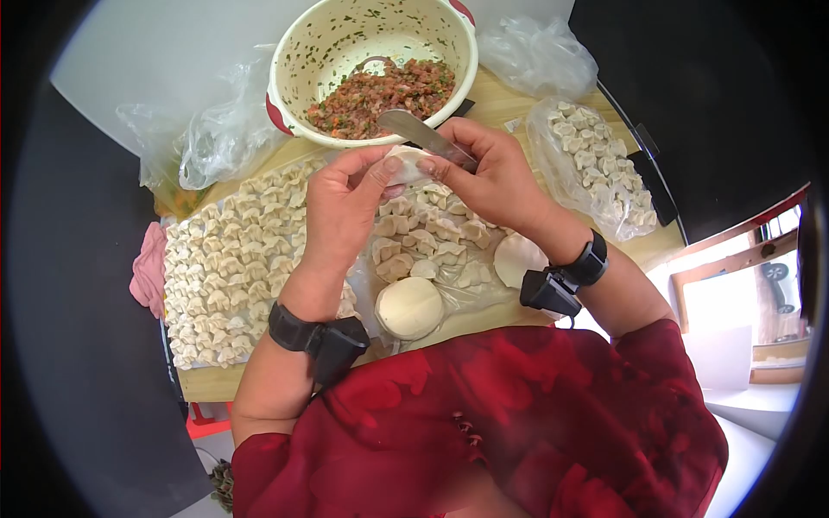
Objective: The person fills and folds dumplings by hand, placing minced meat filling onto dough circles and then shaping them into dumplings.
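Observation:
Between my hands, just in front of the filling bowl, is a dumpling [409,166] with its pale wrapper folded over. My left hand [341,197] pinches one side of it between thumb and fingers. With its thumb and fingertips my right hand [492,168] pinches the other side. That same hand also keeps hold of a flat metal spatula [419,131], its blade pointing left towards the bowl; its handle is hidden in the fingers. Below my hands lie several finished dumplings [423,242] on plastic. A stack of round wrappers [410,308] sits nearer my body, and another round wrapper [516,259] lies under my right forearm.
A white bowl [471,65] with red handles holds minced filling [389,95]. Rows of dumplings [233,268] cover the left of the table. At right is a plastic bag of dumplings [596,164]. Crumpled plastic bags [540,56] and a pink cloth [148,269] lie around the edges.

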Tool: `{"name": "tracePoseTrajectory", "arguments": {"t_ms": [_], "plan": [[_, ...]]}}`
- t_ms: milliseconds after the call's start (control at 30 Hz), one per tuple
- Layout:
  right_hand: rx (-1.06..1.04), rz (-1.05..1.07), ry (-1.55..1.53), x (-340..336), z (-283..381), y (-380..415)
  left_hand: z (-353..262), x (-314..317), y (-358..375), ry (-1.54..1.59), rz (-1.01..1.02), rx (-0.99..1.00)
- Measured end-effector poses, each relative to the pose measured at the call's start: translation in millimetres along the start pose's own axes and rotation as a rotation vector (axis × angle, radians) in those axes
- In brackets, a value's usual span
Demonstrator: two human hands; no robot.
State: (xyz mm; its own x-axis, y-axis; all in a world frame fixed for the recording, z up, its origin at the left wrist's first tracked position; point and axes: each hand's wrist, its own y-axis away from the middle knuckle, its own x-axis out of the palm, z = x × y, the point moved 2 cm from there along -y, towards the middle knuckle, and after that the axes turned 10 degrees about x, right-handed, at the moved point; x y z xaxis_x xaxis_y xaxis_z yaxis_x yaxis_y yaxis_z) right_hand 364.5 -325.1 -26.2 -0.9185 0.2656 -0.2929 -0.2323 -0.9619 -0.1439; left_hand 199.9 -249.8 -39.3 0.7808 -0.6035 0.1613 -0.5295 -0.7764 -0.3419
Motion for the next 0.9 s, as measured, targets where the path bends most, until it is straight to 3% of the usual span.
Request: {"name": "tracePoseTrajectory", "arguments": {"t_ms": [133,333,433,500,700,900], "plan": [[-0.066,-0.044,-0.013,3,3,1,4,-5,0,-0.21,-0.049,0.033],[-0.082,-0.047,0.019,7,-5,-3,1,2,0,-0.221,-0.08,0.155],[-0.174,-0.099,0.124,8,0,-1,2,4,-4,-0.228,-0.097,0.108],[-0.356,-0.254,0.097,11,1,0,6,14,-6,-0.186,-0.088,0.095],[-0.337,-0.325,-0.062,10,-3,1,18,32,-10,0.108,-0.132,0.137],[-0.116,-0.222,0.099,-18,8,19,15,36,-9,0.0,-0.068,0.08]]}}
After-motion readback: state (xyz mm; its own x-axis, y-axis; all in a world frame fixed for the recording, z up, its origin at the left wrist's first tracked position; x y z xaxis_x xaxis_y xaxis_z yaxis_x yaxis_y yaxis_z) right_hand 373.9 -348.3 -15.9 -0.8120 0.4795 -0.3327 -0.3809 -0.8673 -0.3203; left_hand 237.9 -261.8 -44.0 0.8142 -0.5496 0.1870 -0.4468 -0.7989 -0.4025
